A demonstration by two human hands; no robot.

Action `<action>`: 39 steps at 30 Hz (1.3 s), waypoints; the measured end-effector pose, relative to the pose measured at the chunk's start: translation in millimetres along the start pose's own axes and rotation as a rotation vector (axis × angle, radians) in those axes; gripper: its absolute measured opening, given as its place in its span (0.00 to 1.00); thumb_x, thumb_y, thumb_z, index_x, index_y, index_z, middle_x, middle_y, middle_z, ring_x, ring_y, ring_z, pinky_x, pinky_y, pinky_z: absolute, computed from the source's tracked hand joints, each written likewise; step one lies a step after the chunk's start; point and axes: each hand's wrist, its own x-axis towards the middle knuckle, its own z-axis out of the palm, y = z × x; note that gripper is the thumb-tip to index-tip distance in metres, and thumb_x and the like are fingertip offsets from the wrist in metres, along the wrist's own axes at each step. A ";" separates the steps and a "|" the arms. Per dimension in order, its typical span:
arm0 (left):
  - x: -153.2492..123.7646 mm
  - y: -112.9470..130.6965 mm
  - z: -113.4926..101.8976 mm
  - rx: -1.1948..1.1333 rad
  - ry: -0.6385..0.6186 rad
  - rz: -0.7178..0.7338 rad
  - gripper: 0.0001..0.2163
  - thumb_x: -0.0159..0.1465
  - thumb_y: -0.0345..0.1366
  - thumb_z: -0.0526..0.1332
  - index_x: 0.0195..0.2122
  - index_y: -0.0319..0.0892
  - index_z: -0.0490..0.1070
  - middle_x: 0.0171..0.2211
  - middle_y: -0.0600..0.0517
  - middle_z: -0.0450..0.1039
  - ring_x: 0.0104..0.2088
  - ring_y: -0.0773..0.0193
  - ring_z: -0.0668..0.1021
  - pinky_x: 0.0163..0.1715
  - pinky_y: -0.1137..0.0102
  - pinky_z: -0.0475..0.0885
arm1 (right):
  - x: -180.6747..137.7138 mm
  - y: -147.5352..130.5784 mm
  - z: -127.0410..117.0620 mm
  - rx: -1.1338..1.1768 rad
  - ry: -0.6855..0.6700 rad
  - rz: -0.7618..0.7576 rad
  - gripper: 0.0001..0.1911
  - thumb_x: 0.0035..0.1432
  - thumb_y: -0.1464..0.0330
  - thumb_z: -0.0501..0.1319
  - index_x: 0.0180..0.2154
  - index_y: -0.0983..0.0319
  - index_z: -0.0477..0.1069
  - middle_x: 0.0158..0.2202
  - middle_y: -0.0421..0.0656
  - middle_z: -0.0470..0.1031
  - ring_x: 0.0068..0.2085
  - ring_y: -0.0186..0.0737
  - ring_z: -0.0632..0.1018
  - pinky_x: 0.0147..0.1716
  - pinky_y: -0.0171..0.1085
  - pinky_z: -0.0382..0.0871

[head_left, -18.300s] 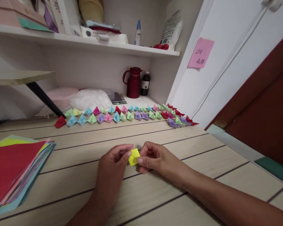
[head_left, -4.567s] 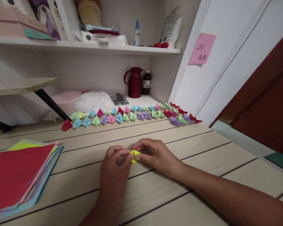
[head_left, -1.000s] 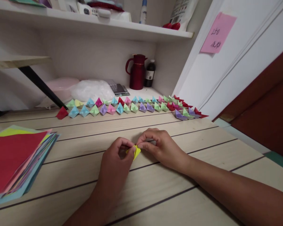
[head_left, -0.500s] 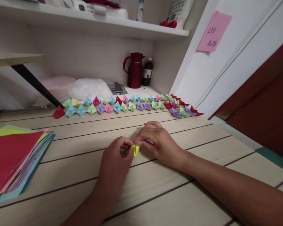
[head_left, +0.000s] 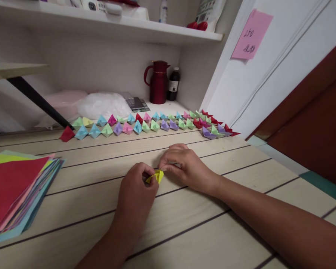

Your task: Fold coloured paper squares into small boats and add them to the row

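Pinching the yellow folded paper (head_left: 159, 176) between thumb and forefinger, the left hand (head_left: 137, 186) sits near the middle of my feed. From my remote seat I see the right hand (head_left: 192, 170) with its thumb and forefinger closed on the piece's upper right tip. The yellow piece is between the two hands, just over the bench (head_left: 190, 220); its underside is hidden from me, so I can't tell if it touches the boards.

I judge it very light, thin and crisp along its creases, not slippery, but easy to crush or tear. I'd take hold at the layered pointed ends, with fingertips only.

Counting, I get one yellow piece in the hands and one stack of coloured paper (head_left: 14, 190) on the left, red sheet uppermost, its sheets too tight to number. The front row of folded-paper boats (head_left: 127, 129) gives me thirteen from the red one at its left end to where they start overlapping: four green, three blue, three purple, two of red and pink together. A back row (head_left: 102, 121) runs behind it; toward its right end I can't number them reliably. Beyond stand one red flask (head_left: 158, 84) and one dark bottle (head_left: 173, 83).
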 end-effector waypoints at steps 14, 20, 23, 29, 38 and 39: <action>0.2 -1.4 1.1 0.048 -0.010 0.007 0.02 0.54 0.30 0.59 0.28 0.43 0.70 0.29 0.52 0.77 0.30 0.62 0.78 0.30 0.69 0.69 | -3.1 -7.3 15.9 0.438 -0.039 0.239 0.06 0.56 0.70 0.62 0.35 0.60 0.64 0.38 0.42 0.74 0.37 0.36 0.75 0.36 0.34 0.67; -0.1 -1.1 1.2 0.033 -0.003 0.004 0.03 0.53 0.29 0.60 0.28 0.43 0.70 0.30 0.53 0.77 0.31 0.63 0.78 0.32 0.69 0.69 | -4.0 -11.4 25.0 0.358 -0.029 0.202 0.12 0.50 0.80 0.57 0.36 0.59 0.63 0.37 0.40 0.73 0.35 0.34 0.73 0.32 0.32 0.65; -0.6 -0.6 0.0 0.037 -0.013 0.003 0.03 0.54 0.28 0.61 0.28 0.43 0.70 0.30 0.53 0.76 0.32 0.63 0.78 0.32 0.69 0.70 | -3.1 -11.8 23.7 0.253 -0.019 0.153 0.13 0.47 0.80 0.57 0.35 0.60 0.64 0.37 0.39 0.73 0.36 0.35 0.72 0.34 0.33 0.64; 0.2 -3.2 0.3 0.032 -0.041 0.019 0.04 0.55 0.28 0.60 0.29 0.44 0.69 0.32 0.53 0.76 0.34 0.61 0.78 0.33 0.68 0.70 | -1.2 -11.8 23.7 0.050 -0.041 0.171 0.08 0.49 0.76 0.60 0.33 0.60 0.66 0.33 0.38 0.73 0.37 0.37 0.71 0.38 0.36 0.61; 5.4 -7.6 -13.0 0.066 -0.105 0.145 0.07 0.54 0.26 0.59 0.32 0.44 0.68 0.34 0.53 0.74 0.38 0.61 0.76 0.39 0.64 0.70 | 1.9 -12.7 22.3 -0.101 -0.113 0.203 0.06 0.52 0.73 0.60 0.34 0.61 0.71 0.38 0.42 0.75 0.43 0.42 0.71 0.43 0.40 0.60; 6.5 -9.1 -15.7 0.070 -0.096 0.151 0.07 0.54 0.27 0.59 0.33 0.44 0.68 0.35 0.52 0.73 0.39 0.60 0.76 0.40 0.64 0.70 | 2.1 -12.5 21.6 -0.102 -0.116 0.204 0.06 0.51 0.73 0.60 0.34 0.60 0.71 0.38 0.42 0.75 0.43 0.42 0.71 0.43 0.40 0.60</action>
